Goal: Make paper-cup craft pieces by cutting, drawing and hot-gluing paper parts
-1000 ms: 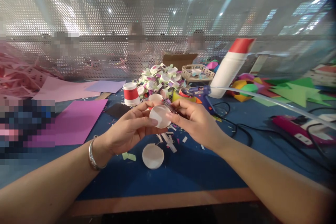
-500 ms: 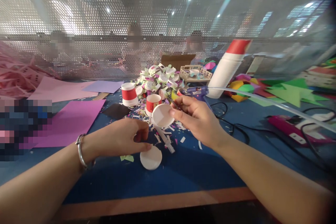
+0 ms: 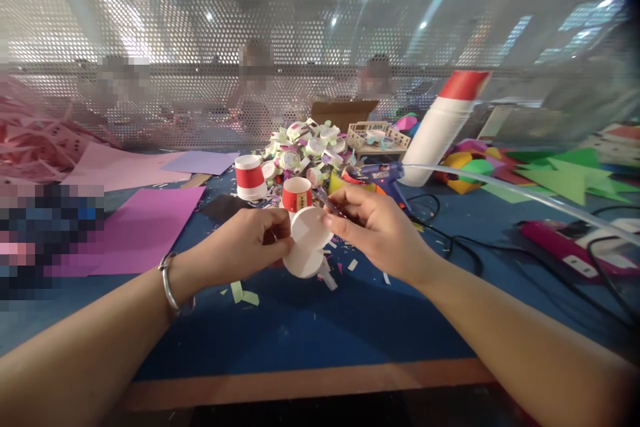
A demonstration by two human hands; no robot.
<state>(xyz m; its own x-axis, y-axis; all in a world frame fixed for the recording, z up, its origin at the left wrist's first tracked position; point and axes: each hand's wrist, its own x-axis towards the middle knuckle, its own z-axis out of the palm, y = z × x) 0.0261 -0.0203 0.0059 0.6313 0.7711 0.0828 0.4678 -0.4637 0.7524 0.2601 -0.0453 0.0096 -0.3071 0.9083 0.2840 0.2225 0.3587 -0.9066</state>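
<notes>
My left hand [image 3: 247, 240] pinches a white paper disc [image 3: 301, 261] that it has lifted off the blue table [image 3: 320, 327]. My right hand [image 3: 373, 227] holds a second white disc [image 3: 311, 227] by its edge, just above the first and overlapping it. Something thin and dark, perhaps scissors, also sits in my right hand. Both discs are held above the table, just in front of a red and white paper cup [image 3: 297, 195] standing upright.
Another red paper cup [image 3: 249, 177] stands upside down at the left. Behind lie a heap of cut cup pieces [image 3: 307, 150], a blue glue gun [image 3: 377, 173], a white bottle with a red cap [image 3: 437, 130], purple paper sheets [image 3: 137, 230], green paper stars [image 3: 565, 177] and black cables [image 3: 450, 243]. People sit beyond the perforated screen.
My left hand went down to the table, picked up the disc lying there and raised it to the disc in my right hand.
</notes>
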